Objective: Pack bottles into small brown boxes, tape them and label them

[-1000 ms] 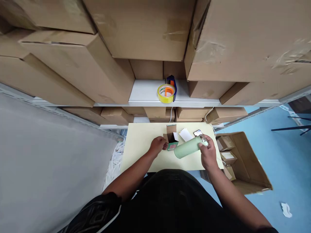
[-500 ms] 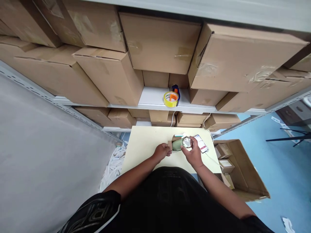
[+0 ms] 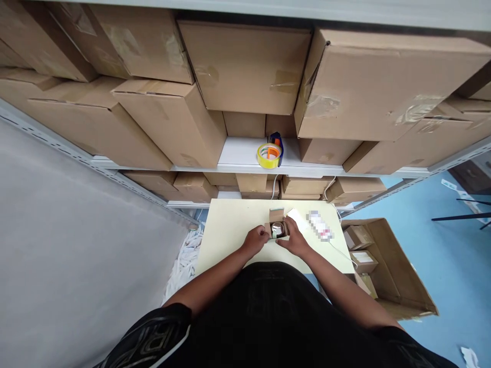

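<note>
A small open cardboard box (image 3: 276, 213) stands on the cream tabletop, its flaps raised. Inside it sits a green cylindrical container (image 3: 277, 230), its round, shiny end facing up. At the box's left side, my left hand (image 3: 256, 241) has its fingers closed on a flap. My right hand (image 3: 294, 239) spans the box's right side, fingers at the far corner and thumb at the near one. The container's lower part is hidden inside the box.
A white paper (image 3: 297, 220) and a blurred-out phone (image 3: 319, 227) with a cable lie to the right. Yellow tape (image 3: 268, 156) rests on the shelf (image 3: 241, 153) among stacked cartons (image 3: 245, 66). A large open carton (image 3: 399, 266) holding small boxes stands right of the table (image 3: 226, 220).
The green container has gone from lying in my right hand, partway in the box, to sitting down inside it. My right hand has moved left onto the box; my left stays at the flap.
</note>
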`<control>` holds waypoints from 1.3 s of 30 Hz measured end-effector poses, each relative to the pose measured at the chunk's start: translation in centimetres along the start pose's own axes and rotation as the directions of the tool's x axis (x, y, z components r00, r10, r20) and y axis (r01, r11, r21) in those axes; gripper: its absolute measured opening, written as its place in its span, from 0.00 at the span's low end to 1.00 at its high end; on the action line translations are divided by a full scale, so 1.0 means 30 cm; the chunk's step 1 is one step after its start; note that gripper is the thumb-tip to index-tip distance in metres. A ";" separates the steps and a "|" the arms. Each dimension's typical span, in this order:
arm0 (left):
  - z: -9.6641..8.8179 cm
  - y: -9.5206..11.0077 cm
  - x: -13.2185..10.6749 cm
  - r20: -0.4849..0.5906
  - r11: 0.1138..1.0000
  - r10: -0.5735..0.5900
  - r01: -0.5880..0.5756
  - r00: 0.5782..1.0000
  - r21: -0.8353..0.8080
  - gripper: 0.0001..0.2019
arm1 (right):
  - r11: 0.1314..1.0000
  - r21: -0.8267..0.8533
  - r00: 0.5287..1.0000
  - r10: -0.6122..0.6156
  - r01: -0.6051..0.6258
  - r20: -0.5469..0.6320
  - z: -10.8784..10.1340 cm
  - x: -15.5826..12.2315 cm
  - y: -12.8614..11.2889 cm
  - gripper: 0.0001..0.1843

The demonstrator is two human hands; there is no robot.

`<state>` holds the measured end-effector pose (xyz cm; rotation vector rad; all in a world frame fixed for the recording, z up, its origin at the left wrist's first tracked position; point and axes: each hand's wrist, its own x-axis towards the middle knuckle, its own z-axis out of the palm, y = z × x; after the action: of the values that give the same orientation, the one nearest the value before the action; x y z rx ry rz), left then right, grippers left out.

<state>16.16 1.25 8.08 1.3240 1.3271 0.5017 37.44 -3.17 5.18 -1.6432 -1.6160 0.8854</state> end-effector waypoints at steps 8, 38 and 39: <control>0.002 0.014 0.031 0.109 0.911 0.360 -0.374 0.927 0.174 0.07 | 0.993 0.073 0.979 0.108 -0.097 -0.172 0.037 -0.036 0.012 0.36; -0.060 -0.061 0.069 0.472 0.296 0.657 -0.777 0.588 0.556 0.15 | 0.868 -0.414 0.956 -0.294 0.273 0.013 0.037 -0.026 0.036 0.17; -0.059 -0.065 0.064 0.470 0.303 0.653 -0.774 0.594 0.556 0.15 | 0.858 -0.432 0.955 -0.293 0.280 0.037 0.034 -0.030 0.036 0.17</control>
<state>14.37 3.10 6.09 2.6477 0.6841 0.4480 37.16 -4.08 3.74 -1.6213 -2.0783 0.3583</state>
